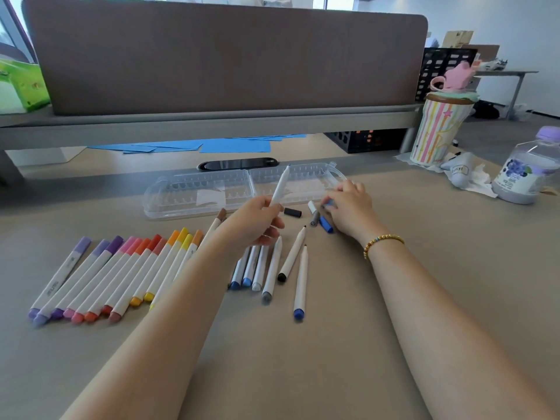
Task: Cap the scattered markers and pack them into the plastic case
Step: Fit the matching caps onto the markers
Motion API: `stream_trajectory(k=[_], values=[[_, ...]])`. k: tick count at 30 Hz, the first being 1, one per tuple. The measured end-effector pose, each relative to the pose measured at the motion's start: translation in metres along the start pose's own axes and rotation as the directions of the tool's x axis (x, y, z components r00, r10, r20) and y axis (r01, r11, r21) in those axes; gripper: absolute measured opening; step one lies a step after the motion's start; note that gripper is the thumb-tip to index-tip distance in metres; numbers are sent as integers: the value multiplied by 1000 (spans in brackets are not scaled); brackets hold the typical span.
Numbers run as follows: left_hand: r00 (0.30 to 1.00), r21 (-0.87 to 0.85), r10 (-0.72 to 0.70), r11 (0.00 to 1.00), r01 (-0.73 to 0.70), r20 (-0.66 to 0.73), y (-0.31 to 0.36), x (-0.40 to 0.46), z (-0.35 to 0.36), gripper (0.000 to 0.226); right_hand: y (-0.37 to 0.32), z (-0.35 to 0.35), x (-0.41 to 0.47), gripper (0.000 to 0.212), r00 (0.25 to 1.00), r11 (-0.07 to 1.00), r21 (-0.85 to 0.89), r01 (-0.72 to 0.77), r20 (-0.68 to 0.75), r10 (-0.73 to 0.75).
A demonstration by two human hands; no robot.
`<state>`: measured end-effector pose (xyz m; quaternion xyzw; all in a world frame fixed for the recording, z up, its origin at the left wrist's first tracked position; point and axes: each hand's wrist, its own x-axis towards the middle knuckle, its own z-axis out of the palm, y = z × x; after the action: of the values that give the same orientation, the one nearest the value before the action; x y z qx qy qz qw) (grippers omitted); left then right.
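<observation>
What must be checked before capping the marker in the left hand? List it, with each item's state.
1. Left hand grips the white marker, tip up and uncapped: ok.
2. Right hand on a loose blue cap: touching it; firm grip cannot tell.
3. Cap colour matches the held marker: cannot tell.
4. Plastic case open, no markers in it: ok.
5. Other loose caps nearby, black cap and second blue cap: ok.
6. Uncapped markers left on the desk: not ok.

Clear glossy plastic case [200, 189] — matt desk [303, 359]
</observation>
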<state>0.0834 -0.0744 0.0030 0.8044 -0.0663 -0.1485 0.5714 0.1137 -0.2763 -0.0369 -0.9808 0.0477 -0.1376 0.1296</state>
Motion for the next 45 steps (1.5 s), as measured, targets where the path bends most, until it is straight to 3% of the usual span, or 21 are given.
stream_trajectory(k=[3, 6, 12, 15, 17, 19, 21, 23, 25, 27, 34, 39, 45], values=[[1000, -10, 5, 1000, -5, 23, 0, -1, 1, 18, 2, -2, -2, 15, 1000, 1000, -12, -5, 7, 5], [999, -3, 1, 1000, 0, 37, 0, -1, 2, 19, 2, -5, -4, 11, 997, 991, 124, -56, 52, 50], [998, 48, 3, 999, -6, 57, 0, 0, 3, 19, -5, -12, -7, 3, 996, 996, 54, -77, 52, 74], [998, 86, 5, 996, -11, 68, -1, 0, 3, 19, -8, -14, -7, 21, 992, 997, -29, -74, 96, 76], [997, 128, 1, 992, -11, 78, 0, 0, 4, 19, -8, -15, -7, 22, 989, 994, -84, -68, 127, 79], [996, 177, 5, 984, -21, 90, 0, 0, 5, 20, -5, -19, -4, 25, 984, 987, 84, -135, 129, 123], [995, 209, 18, 977, -38, 100, 2, -1, 6, 22, -3, -27, -2, 21, 972, 852, 469, -233, 150, 184], [994, 220, 35, 974, -58, 105, 4, -2, 7, 25, -4, -39, -4, 18, 964, 546, 795, -262, 193, 181], [993, 228, 49, 971, -73, 112, 6, -3, 7, 26, -5, -48, -8, 15, 968, 283, 927, -247, 225, 110], [991, 241, 56, 967, -84, 121, 7, -4, 7, 26, -6, -52, -12, 19, 974, 202, 953, -225, 223, 32], [990, 265, 72, 959, -102, 121, 5, -4, 6, 24, -5, -51, -17, 24, 990, 332, 936, -120, 139, -34], [989, 261, 94, 958, -121, 114, 3, -5, 3, 22, -5, -50, -18, 21, 993, 491, 865, -103, 116, 4], [985, 253, 79, 960, -117, 156, 3, -4, 2, 22, -11, -48, -19, 9, 992, 442, 887, -129, 119, 51]])
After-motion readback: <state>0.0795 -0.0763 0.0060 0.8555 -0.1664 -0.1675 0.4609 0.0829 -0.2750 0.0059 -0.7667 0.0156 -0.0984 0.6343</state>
